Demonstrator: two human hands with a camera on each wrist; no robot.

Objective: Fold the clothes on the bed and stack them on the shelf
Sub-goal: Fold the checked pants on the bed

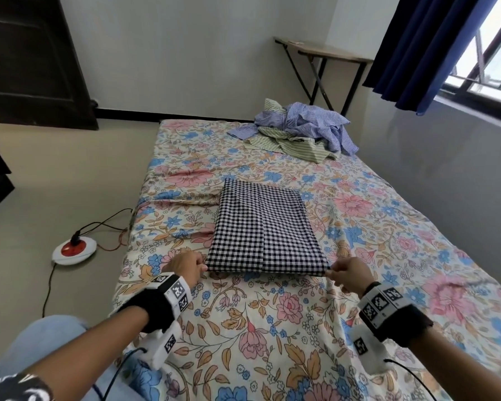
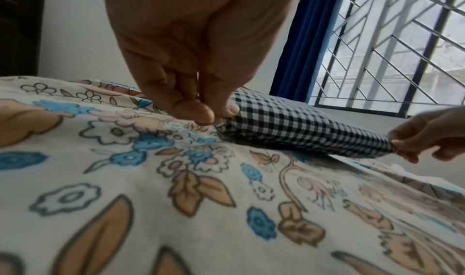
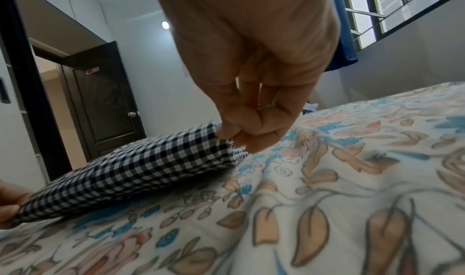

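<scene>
The left hand (image 1: pixel 185 266) has a tight grip on the near left corner of the checked cloth (image 1: pixel 262 230). Its thumb and fingers (image 2: pixel 201 114) pinch that corner. The right hand (image 1: pixel 349 273) has the same kind of grip on the near right corner, with the corner squeezed between its thumb and fingers (image 3: pixel 241 134). Both near corners are lifted a little off the bed (image 1: pixel 272 328), and the near edge of the cloth is pulled straight between the two hands.

The checked cloth is black and white. It is folded into a neat long shape. It lies in the middle of the bed, a bit toward the left side, and its far end rests flat on the flowery sheet.

At the far end of the bed, near the right corner, sits a messy pile of clothes (image 1: pixel 301 128). A blue striped shirt (image 1: pixel 315 120) is on top, and a green striped shirt (image 1: pixel 295 144) lies under it. This pile is well apart from the checked cloth.

Both wrists wear black bands with white blocks that have square black marks on them.

On the floor, left of the bed, is a round white and red plug box (image 1: pixel 74 248) with black wires going to it. A small folding table (image 1: pixel 324 52) stands by the far wall. A dark blue curtain (image 1: pixel 422 50) hangs beside the window (image 1: pixel 486 62) on the right. A dark door (image 3: pixel 105 100) is open on the left side of the room.
</scene>
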